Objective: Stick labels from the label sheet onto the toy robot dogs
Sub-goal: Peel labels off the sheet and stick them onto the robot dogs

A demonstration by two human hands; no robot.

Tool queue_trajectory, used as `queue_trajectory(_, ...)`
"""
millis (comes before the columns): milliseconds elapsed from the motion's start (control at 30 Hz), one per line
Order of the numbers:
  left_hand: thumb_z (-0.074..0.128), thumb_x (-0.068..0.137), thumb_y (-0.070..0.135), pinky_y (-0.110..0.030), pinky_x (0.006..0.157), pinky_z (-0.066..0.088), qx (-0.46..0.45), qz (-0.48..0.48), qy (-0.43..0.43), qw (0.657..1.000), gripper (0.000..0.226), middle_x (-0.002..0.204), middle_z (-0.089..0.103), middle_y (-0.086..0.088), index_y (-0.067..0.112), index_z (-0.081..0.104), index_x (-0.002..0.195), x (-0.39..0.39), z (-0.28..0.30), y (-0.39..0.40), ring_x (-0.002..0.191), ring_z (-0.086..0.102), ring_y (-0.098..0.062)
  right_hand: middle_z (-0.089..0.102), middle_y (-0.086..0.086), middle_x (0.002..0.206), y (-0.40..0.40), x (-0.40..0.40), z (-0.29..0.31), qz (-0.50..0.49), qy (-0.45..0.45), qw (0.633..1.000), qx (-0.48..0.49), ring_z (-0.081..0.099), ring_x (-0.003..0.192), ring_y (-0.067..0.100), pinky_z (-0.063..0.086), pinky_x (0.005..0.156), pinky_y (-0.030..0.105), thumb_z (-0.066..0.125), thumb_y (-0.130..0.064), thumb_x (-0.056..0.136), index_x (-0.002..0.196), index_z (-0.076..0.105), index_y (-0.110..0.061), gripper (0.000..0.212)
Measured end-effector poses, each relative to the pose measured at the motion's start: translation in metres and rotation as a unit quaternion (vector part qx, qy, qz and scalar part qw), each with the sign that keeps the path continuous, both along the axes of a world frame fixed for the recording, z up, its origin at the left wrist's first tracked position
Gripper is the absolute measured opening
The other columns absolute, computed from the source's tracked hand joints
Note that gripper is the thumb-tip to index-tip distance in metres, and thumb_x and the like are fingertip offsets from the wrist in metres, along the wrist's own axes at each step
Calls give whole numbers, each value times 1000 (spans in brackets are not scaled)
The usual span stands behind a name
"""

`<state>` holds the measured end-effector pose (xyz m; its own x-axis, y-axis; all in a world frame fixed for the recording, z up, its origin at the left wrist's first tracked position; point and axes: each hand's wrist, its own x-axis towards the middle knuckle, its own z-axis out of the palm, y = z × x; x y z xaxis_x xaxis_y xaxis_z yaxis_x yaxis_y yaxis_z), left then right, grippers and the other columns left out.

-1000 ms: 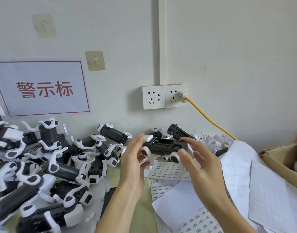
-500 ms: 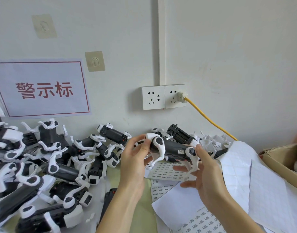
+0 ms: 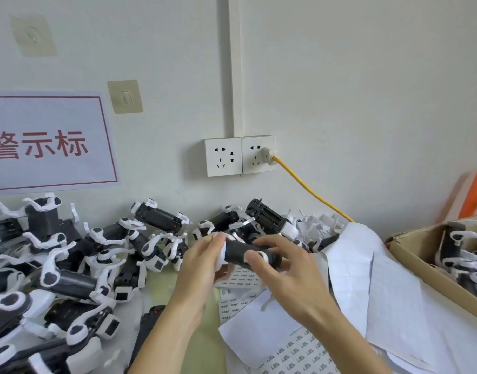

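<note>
Both hands hold one toy dog over the label sheets, toys heaped all around.

A heap of toy dogs (image 3: 70, 265) crowds the left side and the wall behind; loose paper (image 3: 380, 292) and a cardboard box (image 3: 421, 265) of more toys fill the right. The toy dog (image 3: 242, 253) sits between the left hand (image 3: 202, 268), curled round its end, and the right hand (image 3: 288, 271), fingers bent over its body. A label sheet (image 3: 240, 278) lies just beneath, partly hidden.

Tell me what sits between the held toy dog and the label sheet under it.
Nothing visible does. The toy robot dog, gripped by the left hand and right hand, hangs right over the label sheet, with only open air between.
</note>
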<state>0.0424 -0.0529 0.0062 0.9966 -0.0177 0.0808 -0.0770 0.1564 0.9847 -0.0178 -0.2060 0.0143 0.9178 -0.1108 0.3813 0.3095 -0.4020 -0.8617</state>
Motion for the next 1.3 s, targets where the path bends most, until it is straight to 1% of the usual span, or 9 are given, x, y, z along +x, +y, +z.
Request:
queue_trajectory(133, 59, 96, 48, -41, 80, 58, 66, 53, 11, 996, 30, 90, 77, 0, 24, 76, 91, 2, -6, 4, 85, 74, -20, 68, -3, 75, -4, 1, -3, 49, 46, 997, -24, 61, 57, 5, 51, 54, 21, 60, -42, 90, 95, 70, -36, 12)
queue_trajectory(300, 44, 105, 35, -35, 66, 51, 30, 114, -3, 993, 32, 92, 77, -7, 17, 71, 105, 9, -7, 9, 80, 70, -25, 69, 12, 68, -48, 6, 6, -15, 157, 953, 258, 62, 54, 25, 49, 50, 29, 53, -36, 96, 95, 65, -5, 34)
queue_trajectory(400, 45, 103, 24, -36, 65, 52, 10, 116, -1, 993, 28, 88, 76, -11, 12, 69, 103, 12, -9, 13, 74, 68, -24, 68, 15, 77, -99, 1, 19, -88, -3, 834, 545, 65, 61, 29, 54, 58, 34, 46, -34, 102, 98, 57, -5, 32)
queue_trajectory(500, 44, 102, 22, -36, 64, 50, 20, 107, -2, 994, 27, 86, 75, -11, 11, 69, 102, 13, -10, 11, 73, 66, -25, 56, 22, 125, -150, -9, 18, -128, -85, 728, 668, 62, 110, 46, 53, 88, 53, 35, -56, 102, 144, 42, -14, 60)
queue_trajectory(667, 45, 103, 15, -43, 79, 53, 130, 110, -40, 985, 24, 95, 73, -8, 18, 69, 98, 9, -11, 6, 86, 66, -24, 51, 17, 132, -137, 0, 7, -206, 11, 773, 600, 59, 114, 44, 53, 86, 46, 43, -40, 104, 147, 38, -12, 51)
queue_trajectory(833, 56, 97, 20, -31, 74, 46, 342, 100, -82, 931, 18, 101, 67, 12, 37, 63, 96, 4, 1, 4, 92, 61, -7, 74, 7, 101, -102, 14, -3, -153, 97, 933, 311, 70, 91, 25, 57, 78, 35, 49, -6, 97, 111, 70, -12, 26)
queue_trajectory(1000, 61, 93, 26, -33, 82, 45, 584, 55, -104, 804, 38, 126, 60, -2, 26, 56, 131, 43, 28, 30, 110, 57, -22, 74, -7, 99, -82, 19, -13, -156, 81, 980, 93, 67, 101, 12, 53, 92, 34, 49, -10, 92, 99, 72, -32, 33)
queue_trajectory(1200, 59, 93, 42, -56, 116, 23, 838, 66, -40, 541, 78, 164, 9, -5, 32, 12, 155, 103, 50, 66, 150, 5, -39, 74, -13, 91, -82, 21, -18, -154, 71, 981, 93, 66, 99, 7, 53, 92, 32, 48, -9, 91, 100, 73, -32, 36)
queue_trajectory(1300, 56, 92, 46, -56, 115, 20, 906, 47, -16, 420, 77, 163, 15, -4, 29, 16, 155, 123, 59, 84, 150, 10, -35, 74, -14, 88, -83, 23, -20, -154, 68, 982, 85, 66, 98, 5, 51, 87, 29, 47, -8, 91, 99, 73, -33, 37)
